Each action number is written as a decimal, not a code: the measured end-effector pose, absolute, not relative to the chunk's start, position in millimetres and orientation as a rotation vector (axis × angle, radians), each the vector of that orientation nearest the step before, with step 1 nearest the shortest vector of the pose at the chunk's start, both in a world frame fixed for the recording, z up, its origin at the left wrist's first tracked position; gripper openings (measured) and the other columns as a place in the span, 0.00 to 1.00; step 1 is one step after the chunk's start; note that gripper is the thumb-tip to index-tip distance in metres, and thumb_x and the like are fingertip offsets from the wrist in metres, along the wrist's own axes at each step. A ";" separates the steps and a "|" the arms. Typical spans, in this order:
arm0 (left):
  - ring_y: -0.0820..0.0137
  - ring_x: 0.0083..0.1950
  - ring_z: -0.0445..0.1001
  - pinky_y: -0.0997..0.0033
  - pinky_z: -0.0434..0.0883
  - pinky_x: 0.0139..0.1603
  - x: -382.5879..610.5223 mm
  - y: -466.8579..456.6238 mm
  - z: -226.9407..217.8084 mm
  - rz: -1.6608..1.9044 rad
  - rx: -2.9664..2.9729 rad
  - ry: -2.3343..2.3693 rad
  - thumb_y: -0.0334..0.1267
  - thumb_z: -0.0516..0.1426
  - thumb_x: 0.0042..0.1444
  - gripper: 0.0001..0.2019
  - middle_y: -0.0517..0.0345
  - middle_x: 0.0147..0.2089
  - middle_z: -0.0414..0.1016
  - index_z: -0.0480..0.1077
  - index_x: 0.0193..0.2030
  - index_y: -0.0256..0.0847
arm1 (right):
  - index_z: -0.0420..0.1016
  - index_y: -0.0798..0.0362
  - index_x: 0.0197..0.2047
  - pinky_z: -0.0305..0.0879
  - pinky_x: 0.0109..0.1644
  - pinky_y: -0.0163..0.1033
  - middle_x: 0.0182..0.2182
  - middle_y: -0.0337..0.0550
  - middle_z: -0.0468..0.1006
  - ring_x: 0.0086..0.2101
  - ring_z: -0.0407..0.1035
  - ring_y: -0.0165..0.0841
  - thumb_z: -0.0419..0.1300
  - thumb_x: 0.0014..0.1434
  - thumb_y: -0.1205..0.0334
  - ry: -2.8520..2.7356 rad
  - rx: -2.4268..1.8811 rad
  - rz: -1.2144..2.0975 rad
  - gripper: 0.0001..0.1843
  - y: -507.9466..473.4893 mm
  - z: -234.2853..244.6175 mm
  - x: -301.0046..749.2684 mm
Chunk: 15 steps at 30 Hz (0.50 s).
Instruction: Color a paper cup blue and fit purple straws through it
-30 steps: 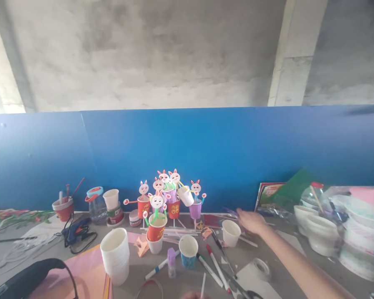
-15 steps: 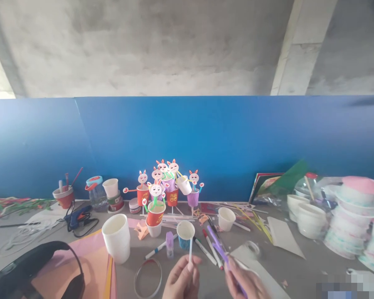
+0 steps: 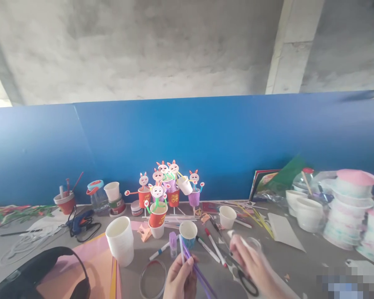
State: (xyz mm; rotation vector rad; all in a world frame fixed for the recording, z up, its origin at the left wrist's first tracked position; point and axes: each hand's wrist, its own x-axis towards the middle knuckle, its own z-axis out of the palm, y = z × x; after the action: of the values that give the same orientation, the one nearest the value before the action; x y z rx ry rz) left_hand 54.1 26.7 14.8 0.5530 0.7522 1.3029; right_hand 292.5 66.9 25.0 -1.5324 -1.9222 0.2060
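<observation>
1. Mottled grey concrete [image 3: 143, 54] fills the top of the head view, above a smooth, matte blue panel [image 3: 187, 137]; a flat grey table [image 3: 277, 265] runs along its foot.
2. Low in the middle, the left hand [image 3: 182, 277] pinches a slim, straight white stick [image 3: 182, 249] together with long, narrow purple strips [image 3: 202, 280], which slant across beneath the fingers toward the lower edge.
3. Well apart from it, the right hand [image 3: 249, 257] is blurred, fingers curled, just beside scissors [image 3: 248, 284] with black looped handles; whether it grips anything, I cannot tell.
4. Beyond the left hand stand a round paper cup with blue patterning [image 3: 189, 240] and a small clear bottle with a purple cap [image 3: 173, 245]. Slender markers [image 3: 216, 248] lie between the hands, farther back.
5. To the left are a thin-walled ring [image 3: 153, 279], a ribbed stack of white cups [image 3: 120, 243] and flat sheets of orange paper [image 3: 90, 276].
6. Toward the panel cluster rabbit figures [image 3: 158, 214] with round, flat heads and cup bodies, some glossy red, some streaky purple.
7. At right, white bowls with pastel blotches [image 3: 345, 224] rise in a tiered stack near a stiff white card [image 3: 285, 232].
</observation>
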 end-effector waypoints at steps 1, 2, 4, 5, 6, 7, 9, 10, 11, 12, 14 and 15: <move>0.85 0.15 0.49 0.81 0.47 0.16 53.4 27.4 13.9 1.301 0.552 0.759 0.56 0.74 0.36 0.25 0.72 0.16 0.59 0.78 0.32 0.37 | 0.75 0.47 0.33 0.70 0.22 0.34 0.19 0.41 0.80 0.19 0.76 0.36 0.37 0.74 0.55 -1.898 -1.578 0.150 0.28 81.5 34.4 307.4; 0.85 0.15 0.48 0.80 0.45 0.16 53.2 27.9 13.4 1.302 0.553 0.764 0.57 0.74 0.36 0.25 0.72 0.16 0.59 0.78 0.32 0.37 | 0.75 0.48 0.35 0.71 0.25 0.36 0.24 0.45 0.83 0.23 0.79 0.39 0.41 0.72 0.56 -1.872 -1.627 0.084 0.23 95.8 42.4 323.3; 0.85 0.15 0.47 0.80 0.44 0.16 52.9 28.6 13.4 1.308 0.559 0.770 0.58 0.74 0.35 0.26 0.72 0.16 0.58 0.78 0.30 0.36 | 0.77 0.50 0.41 0.71 0.27 0.42 0.30 0.53 0.86 0.28 0.81 0.47 0.49 0.64 0.59 -1.835 -1.744 -0.014 0.14 119.7 53.9 353.4; 0.85 0.15 0.47 0.80 0.44 0.16 52.5 29.0 13.9 1.313 0.565 0.773 0.58 0.74 0.35 0.26 0.72 0.16 0.58 0.78 0.30 0.36 | 0.78 0.52 0.42 0.70 0.26 0.44 0.29 0.56 0.86 0.27 0.81 0.51 0.53 0.59 0.61 -1.835 -1.795 -0.041 0.13 127.7 57.8 365.2; 0.85 0.15 0.48 0.80 0.44 0.16 51.9 29.4 14.6 1.318 0.571 0.777 0.58 0.74 0.34 0.27 0.72 0.16 0.57 0.78 0.29 0.36 | 0.78 0.54 0.43 0.69 0.26 0.45 0.30 0.59 0.86 0.27 0.81 0.53 0.57 0.52 0.63 -1.846 -1.832 -0.055 0.15 132.4 60.6 373.5; 0.85 0.16 0.48 0.80 0.45 0.17 51.1 29.8 15.5 1.322 0.577 0.781 0.59 0.74 0.34 0.27 0.72 0.16 0.57 0.78 0.29 0.36 | 0.79 0.56 0.45 0.69 0.26 0.46 0.32 0.62 0.86 0.28 0.81 0.56 0.60 0.48 0.64 -1.858 -1.858 -0.067 0.19 133.6 62.5 377.5; 0.84 0.16 0.48 0.80 0.44 0.17 49.3 30.6 17.4 1.329 0.588 0.789 0.59 0.74 0.34 0.27 0.72 0.15 0.55 0.78 0.28 0.35 | 0.79 0.56 0.47 0.71 0.30 0.49 0.42 0.66 0.85 0.34 0.81 0.58 0.61 0.45 0.65 -1.891 -1.863 -0.093 0.23 125.5 64.5 371.7; 0.84 0.16 0.48 0.80 0.43 0.17 48.6 30.8 18.3 1.331 0.592 0.792 0.59 0.74 0.34 0.27 0.72 0.15 0.55 0.78 0.28 0.35 | 0.79 0.55 0.47 0.72 0.35 0.49 0.47 0.66 0.83 0.38 0.80 0.58 0.60 0.48 0.64 -1.911 -1.840 -0.094 0.21 116.6 64.4 362.0; 0.84 0.16 0.47 0.80 0.43 0.17 48.1 30.7 19.0 1.332 0.595 0.794 0.59 0.74 0.35 0.27 0.72 0.15 0.55 0.78 0.29 0.35 | 0.80 0.51 0.45 0.72 0.39 0.48 0.48 0.61 0.83 0.41 0.80 0.54 0.57 0.54 0.62 -1.936 -1.808 -0.085 0.17 105.1 63.6 348.4; 0.85 0.15 0.46 0.80 0.42 0.17 47.8 30.3 19.6 1.331 0.599 0.795 0.60 0.73 0.35 0.28 0.73 0.14 0.55 0.77 0.29 0.36 | 0.80 0.47 0.42 0.71 0.41 0.45 0.46 0.54 0.84 0.40 0.80 0.48 0.54 0.60 0.57 -1.976 -1.750 -0.047 0.14 91.7 61.9 331.7; 0.85 0.14 0.44 0.79 0.41 0.16 47.7 28.8 20.6 1.326 0.610 0.798 0.62 0.72 0.35 0.29 0.74 0.13 0.54 0.78 0.31 0.36 | 0.78 0.45 0.34 0.69 0.39 0.39 0.34 0.45 0.83 0.34 0.77 0.41 0.53 0.65 0.47 -1.986 -1.555 0.320 0.17 63.2 56.1 293.0; 0.85 0.14 0.43 0.79 0.41 0.16 47.6 27.9 21.0 1.324 0.617 0.801 0.62 0.72 0.36 0.29 0.75 0.12 0.53 0.78 0.32 0.36 | 0.76 0.46 0.31 0.67 0.37 0.36 0.28 0.41 0.81 0.31 0.74 0.39 0.54 0.65 0.42 -1.959 -1.477 0.556 0.21 50.2 52.2 273.6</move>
State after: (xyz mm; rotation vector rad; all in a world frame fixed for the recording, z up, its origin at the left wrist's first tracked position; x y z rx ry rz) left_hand 47.6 27.9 21.0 0.6174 0.8010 1.3240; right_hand 273.6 50.2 52.2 -1.4772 -1.9590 0.5564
